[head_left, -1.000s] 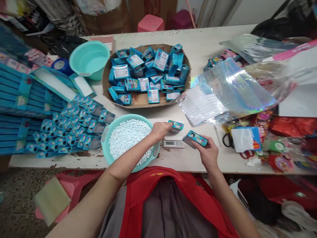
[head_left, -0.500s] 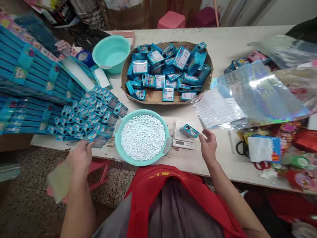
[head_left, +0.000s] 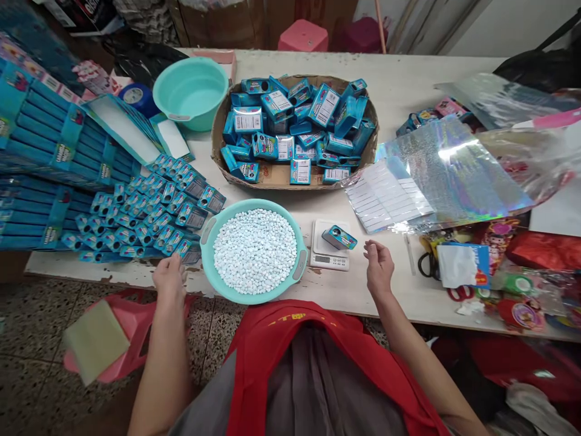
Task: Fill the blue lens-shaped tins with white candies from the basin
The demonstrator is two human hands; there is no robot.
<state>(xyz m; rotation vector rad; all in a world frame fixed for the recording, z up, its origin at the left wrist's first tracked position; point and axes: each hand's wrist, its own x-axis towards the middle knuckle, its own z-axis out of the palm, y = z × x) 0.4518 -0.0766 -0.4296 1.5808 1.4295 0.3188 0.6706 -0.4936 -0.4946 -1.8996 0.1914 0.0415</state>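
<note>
My left hand [head_left: 169,277] is at the near edge of a cluster of small blue printed boxes [head_left: 154,209], left of centre in the frame; I cannot tell whether its bent fingers grip one. My right hand [head_left: 380,266], right of centre, holds nothing, its fingers loosely parted beside the white digital scale [head_left: 330,261] bearing one blue rectangular box [head_left: 339,238]. Mid-frame sits a round turquoise plastic basin [head_left: 300,265] of white pellets [head_left: 254,251].

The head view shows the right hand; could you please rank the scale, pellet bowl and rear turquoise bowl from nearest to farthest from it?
1. Scale, just left of the right hand.
2. Pellet bowl, farther left, beyond the scale.
3. Rear turquoise bowl, upper left.
</note>
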